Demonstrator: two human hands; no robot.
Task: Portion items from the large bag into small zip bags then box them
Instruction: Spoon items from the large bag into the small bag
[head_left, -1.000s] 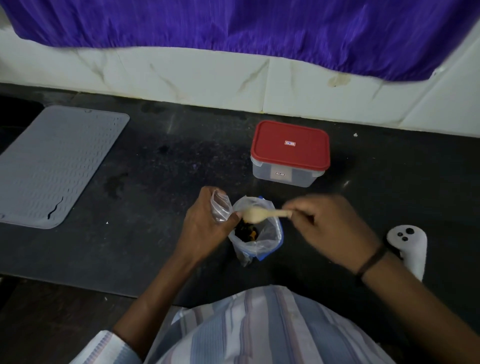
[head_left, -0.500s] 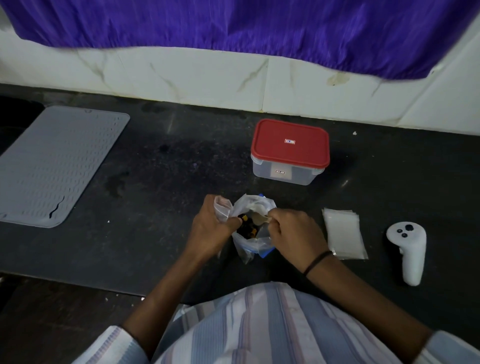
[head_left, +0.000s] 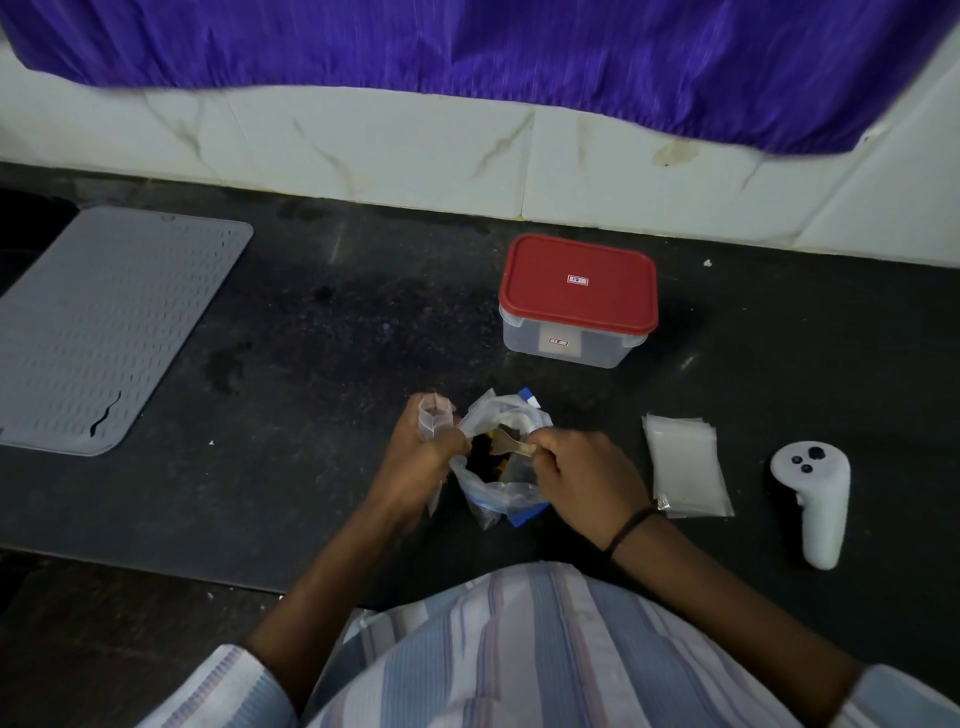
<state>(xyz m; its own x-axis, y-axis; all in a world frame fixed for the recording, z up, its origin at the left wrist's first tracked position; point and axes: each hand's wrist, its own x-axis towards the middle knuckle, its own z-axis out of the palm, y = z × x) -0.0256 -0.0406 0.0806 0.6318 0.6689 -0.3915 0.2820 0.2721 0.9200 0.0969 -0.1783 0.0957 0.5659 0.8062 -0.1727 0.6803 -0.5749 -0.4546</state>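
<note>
The large clear bag (head_left: 501, 491) with a blue zip edge stands open on the dark counter, dark and orange pieces inside. My left hand (head_left: 421, 457) grips a small clear zip bag (head_left: 434, 415) and pinches the large bag's left rim. My right hand (head_left: 587, 467) holds a pale wooden spoon (head_left: 506, 441) whose bowl is down inside the large bag. A stack of empty small zip bags (head_left: 683, 465) lies to the right of my right hand. The clear box with a red lid (head_left: 579, 293) stands shut behind the bag.
A white handheld controller (head_left: 813, 496) lies at the far right. A grey ribbed mat (head_left: 104, 322) covers the counter's left side. The white tiled wall and a purple cloth (head_left: 467, 47) close off the back. The counter's front edge runs just below my forearms.
My right hand has come in from the right and lowered the spoon from above the bag's mouth down into the large bag. The stack of small bags is uncovered now.
</note>
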